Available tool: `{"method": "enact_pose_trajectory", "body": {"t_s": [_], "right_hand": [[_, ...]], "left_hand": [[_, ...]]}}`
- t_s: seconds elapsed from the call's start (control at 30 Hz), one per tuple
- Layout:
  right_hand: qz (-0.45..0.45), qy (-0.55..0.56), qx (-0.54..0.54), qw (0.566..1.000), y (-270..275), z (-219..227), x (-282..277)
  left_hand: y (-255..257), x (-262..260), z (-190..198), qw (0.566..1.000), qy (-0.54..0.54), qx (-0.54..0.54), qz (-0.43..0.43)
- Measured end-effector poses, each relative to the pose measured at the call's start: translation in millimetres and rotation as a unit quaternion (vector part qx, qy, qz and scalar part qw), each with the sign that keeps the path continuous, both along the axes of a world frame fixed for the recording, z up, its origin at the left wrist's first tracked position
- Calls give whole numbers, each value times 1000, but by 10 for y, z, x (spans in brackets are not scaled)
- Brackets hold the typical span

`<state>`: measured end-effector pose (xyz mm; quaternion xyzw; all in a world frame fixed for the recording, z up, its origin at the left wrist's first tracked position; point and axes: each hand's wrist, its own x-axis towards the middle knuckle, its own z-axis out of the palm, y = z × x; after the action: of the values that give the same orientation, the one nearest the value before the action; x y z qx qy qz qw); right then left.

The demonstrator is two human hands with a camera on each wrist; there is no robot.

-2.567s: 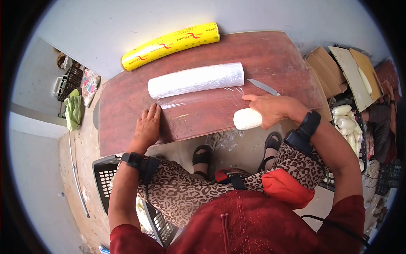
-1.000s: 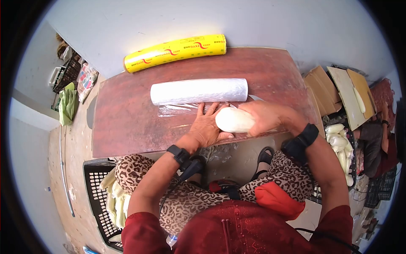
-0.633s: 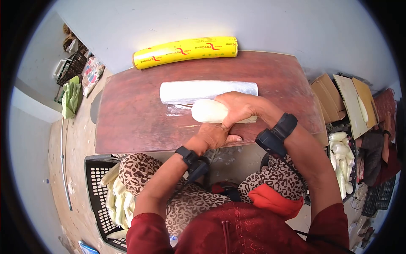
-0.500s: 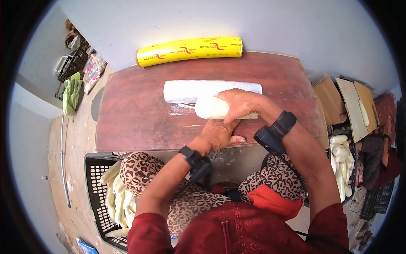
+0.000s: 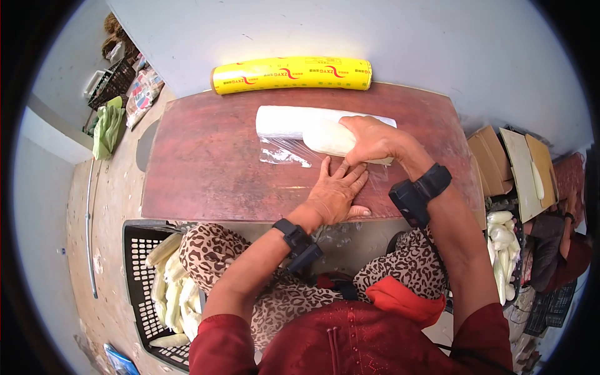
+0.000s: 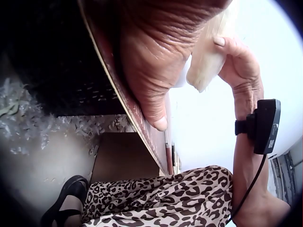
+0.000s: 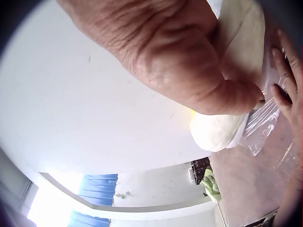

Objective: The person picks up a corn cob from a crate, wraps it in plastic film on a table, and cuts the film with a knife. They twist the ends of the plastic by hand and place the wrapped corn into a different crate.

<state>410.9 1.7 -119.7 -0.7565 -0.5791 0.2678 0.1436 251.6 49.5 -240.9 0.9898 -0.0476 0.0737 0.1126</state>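
Note:
My right hand (image 5: 369,139) grips a pale white peeled vegetable (image 5: 328,137) and holds it down on the clear film next to the cling film roll (image 5: 284,120). In the right wrist view the same vegetable (image 7: 236,75) sits under my curled fingers, with film wrinkled beneath it. My left hand (image 5: 337,190) lies flat, fingers spread, pressing the pulled-out clear film sheet (image 5: 287,153) onto the reddish-brown board (image 5: 206,162). In the left wrist view my left palm (image 6: 151,71) rests on the board's near edge.
A yellow cling film box (image 5: 290,73) lies along the wall at the board's far edge. A black crate (image 5: 147,275) with several pale vegetables stands by my left knee. Another crate of white vegetables (image 5: 503,250) and cardboard sheets (image 5: 506,156) are on the right.
My right hand has carried the vegetable from the board's near right edge onto the film by the roll. My left hand has shifted right and now presses the film just below it.

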Motion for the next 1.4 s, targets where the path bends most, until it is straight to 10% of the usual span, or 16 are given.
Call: {"method": "enact_pose_trajectory", "body": {"t_s": [0.43, 1.2, 1.3, 1.4], "right_hand": [[-183, -85, 147, 968, 168, -403, -45], [-81, -101, 121, 984, 249, -689, -392], [-80, -130, 112, 982, 228, -745, -444], [-84, -137, 106, 981, 195, -758, -484]], "left_hand": [[-12, 9, -49, 1000, -12, 4, 3], [-54, -34, -29, 997, -40, -59, 19], [-46, -43, 100, 992, 85, -87, 16], [-83, -52, -48, 994, -68, -87, 13]]}}
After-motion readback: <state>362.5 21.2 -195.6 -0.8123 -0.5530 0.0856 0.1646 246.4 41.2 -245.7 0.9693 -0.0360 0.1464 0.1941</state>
